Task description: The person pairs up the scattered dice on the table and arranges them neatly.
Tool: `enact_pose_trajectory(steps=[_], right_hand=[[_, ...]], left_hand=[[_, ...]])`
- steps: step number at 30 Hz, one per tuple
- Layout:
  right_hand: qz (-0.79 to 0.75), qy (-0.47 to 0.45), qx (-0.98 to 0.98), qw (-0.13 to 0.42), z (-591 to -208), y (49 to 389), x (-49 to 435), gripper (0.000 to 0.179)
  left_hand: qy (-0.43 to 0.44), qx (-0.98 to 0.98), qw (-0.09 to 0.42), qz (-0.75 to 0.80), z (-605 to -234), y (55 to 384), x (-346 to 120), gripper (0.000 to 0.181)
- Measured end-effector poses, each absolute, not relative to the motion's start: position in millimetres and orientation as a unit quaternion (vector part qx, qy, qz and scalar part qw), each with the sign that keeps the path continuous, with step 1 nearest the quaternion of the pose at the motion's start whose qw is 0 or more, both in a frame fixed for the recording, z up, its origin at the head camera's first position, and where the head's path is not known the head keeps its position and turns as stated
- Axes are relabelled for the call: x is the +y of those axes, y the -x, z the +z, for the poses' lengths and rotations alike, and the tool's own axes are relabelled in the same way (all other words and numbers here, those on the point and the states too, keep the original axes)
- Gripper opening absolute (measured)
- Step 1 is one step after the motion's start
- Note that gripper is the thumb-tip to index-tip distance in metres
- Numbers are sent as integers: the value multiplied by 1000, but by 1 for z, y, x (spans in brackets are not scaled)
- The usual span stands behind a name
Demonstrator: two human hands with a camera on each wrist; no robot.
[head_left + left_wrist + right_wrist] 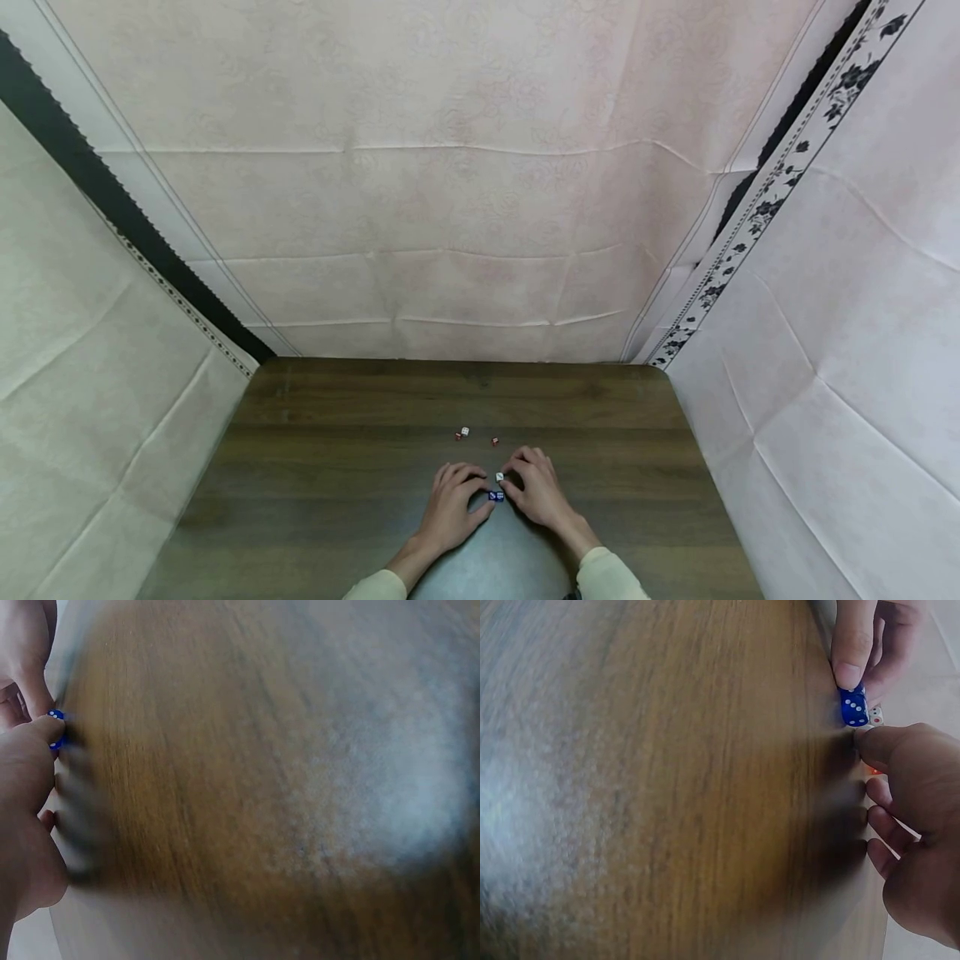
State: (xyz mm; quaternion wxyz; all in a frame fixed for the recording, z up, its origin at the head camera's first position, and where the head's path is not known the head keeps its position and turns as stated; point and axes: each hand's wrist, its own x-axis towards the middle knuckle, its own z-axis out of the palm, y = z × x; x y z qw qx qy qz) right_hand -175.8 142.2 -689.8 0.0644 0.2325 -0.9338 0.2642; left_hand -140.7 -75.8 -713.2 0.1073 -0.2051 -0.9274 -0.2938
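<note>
Two small blue dice (pixel 496 496) with white pips sit side by side on the wooden table between the hands. My left hand (pixel 453 507) pinches the left blue die with thumb and forefinger; its thumb lies on the blue die (pixel 853 707) in the right wrist view. My right hand (pixel 537 487) is curved on the other side, its thumb close to the right blue die. Between its thumb and forefinger tips it holds a white die (pixel 499 477), just beyond the blue ones. The right wrist view shows a white die (pixel 876 716) partly hidden behind the blue.
Farther back on the wooden table (pixel 337 467) lie a white die (pixel 465 432) with a red die (pixel 458 436) beside it, and another red die (pixel 495 441) to the right. Pale cloth (pixel 465 208) hangs behind the table and along both sides.
</note>
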Motion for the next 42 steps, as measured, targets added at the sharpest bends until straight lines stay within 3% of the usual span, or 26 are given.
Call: enact_pose_trajectory(steps=[35,42], right_hand=[[269,-227,-933,73,-692,174,142,13],[269,-233,-930,96,-696,174,143,14]], left_hand=[[204,-923,107,-308,-712,141,-75,19],[203,-923,107,-309,-712,140,-75,19]])
